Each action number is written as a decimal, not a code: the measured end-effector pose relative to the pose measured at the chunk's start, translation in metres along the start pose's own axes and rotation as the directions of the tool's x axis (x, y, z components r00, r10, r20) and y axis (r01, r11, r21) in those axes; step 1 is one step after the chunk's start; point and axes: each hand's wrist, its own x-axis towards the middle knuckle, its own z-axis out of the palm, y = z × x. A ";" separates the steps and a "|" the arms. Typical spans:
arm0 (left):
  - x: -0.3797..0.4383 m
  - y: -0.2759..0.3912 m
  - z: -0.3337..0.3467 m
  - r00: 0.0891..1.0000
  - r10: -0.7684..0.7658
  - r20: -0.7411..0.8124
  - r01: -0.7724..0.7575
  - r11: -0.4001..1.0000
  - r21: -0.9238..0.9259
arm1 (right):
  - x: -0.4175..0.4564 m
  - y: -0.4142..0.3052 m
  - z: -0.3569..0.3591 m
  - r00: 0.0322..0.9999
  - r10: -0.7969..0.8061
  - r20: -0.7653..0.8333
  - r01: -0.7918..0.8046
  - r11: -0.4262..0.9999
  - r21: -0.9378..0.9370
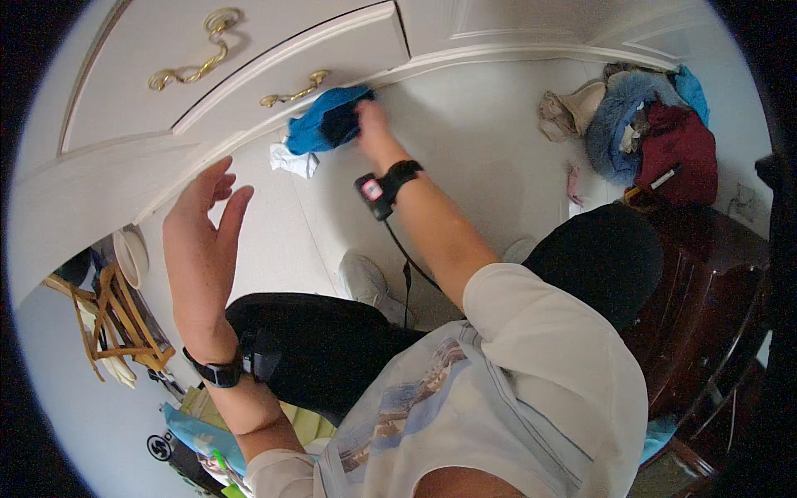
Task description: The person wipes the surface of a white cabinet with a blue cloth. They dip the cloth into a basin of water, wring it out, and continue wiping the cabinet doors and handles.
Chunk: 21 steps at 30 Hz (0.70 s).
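Observation:
My right hand (373, 124) is at the right end of a blue and black cloth (327, 121) beside the base of a white drawer cabinet. The hand is blurred, and whether its fingers grip the cloth cannot be told. Under the cloth's left end lies a white crumpled cloth or paper (294, 160) on the pale floor. Held up at the left, my left hand (208, 199) has its thumb apart from its fingers and nothing in it. Each wrist wears a black strap; the right one carries a small device with a cable.
White drawers (292, 75) with brass handles run along the top. Several garments, including a dark red cloth (679, 152), are piled at the upper right near a dark glossy wooden piece of furniture (697, 299). A folding wooden rack (124, 324) stands at the left.

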 end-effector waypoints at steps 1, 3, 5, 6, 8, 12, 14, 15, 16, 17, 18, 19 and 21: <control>0.001 0.000 0.000 1.000 0.018 -0.004 -0.018 1.000 -0.013 | 0.024 0.000 -0.023 0.994 0.016 -0.105 0.000 0.989 0.146; -0.005 -0.011 0.002 1.000 0.003 -0.030 -0.004 0.999 -0.033 | 0.000 -0.067 -0.051 0.926 -0.139 -0.351 0.158 0.987 0.026; -0.010 -0.011 -0.002 0.999 0.013 -0.029 -0.015 0.999 -0.051 | -0.021 -0.130 -0.065 0.894 -0.251 -0.371 0.370 0.880 0.297; -0.009 -0.009 -0.003 0.999 0.034 -0.028 -0.036 0.998 -0.060 | -0.008 -0.150 -0.078 0.886 -0.340 -0.315 0.427 0.863 0.271; -0.007 -0.007 -0.003 0.998 0.052 -0.038 -0.055 0.997 -0.059 | -0.015 -0.156 -0.064 0.904 -0.295 -0.310 0.371 0.902 0.222; 0.002 -0.003 0.002 0.998 0.058 -0.021 -0.059 0.996 -0.074 | 0.024 -0.061 -0.066 0.988 -0.134 -0.077 0.103 0.943 -0.316; -0.002 -0.004 0.003 1.000 0.030 -0.008 -0.031 0.996 -0.086 | -0.034 -0.048 -0.039 0.998 0.009 0.058 0.012 0.932 -0.361; -0.002 -0.005 0.004 1.000 0.027 0.001 -0.027 0.995 -0.091 | -0.041 -0.045 -0.037 0.999 -0.018 0.045 0.032 0.942 -0.334; -0.003 -0.007 0.005 1.000 0.022 0.010 -0.021 0.995 -0.097 | -0.043 -0.051 -0.043 0.997 -0.052 -0.057 0.028 0.932 -0.362; -0.004 -0.008 0.005 1.000 0.020 0.013 -0.019 0.996 -0.088 | -0.047 -0.060 -0.053 0.979 -0.156 -0.135 0.131 0.975 -0.177; -0.001 -0.005 0.004 0.999 0.043 0.021 -0.042 0.996 -0.079 | -0.010 -0.057 -0.086 0.935 -0.281 -0.215 0.279 0.959 -0.040; -0.002 -0.006 0.002 0.999 0.038 0.019 -0.037 0.997 -0.067 | -0.004 -0.081 -0.100 0.940 -0.259 -0.222 0.297 0.941 0.162; -0.006 -0.012 0.000 1.000 0.025 0.005 -0.025 0.998 -0.063 | -0.016 -0.143 -0.112 0.943 -0.272 -0.189 0.327 0.860 0.392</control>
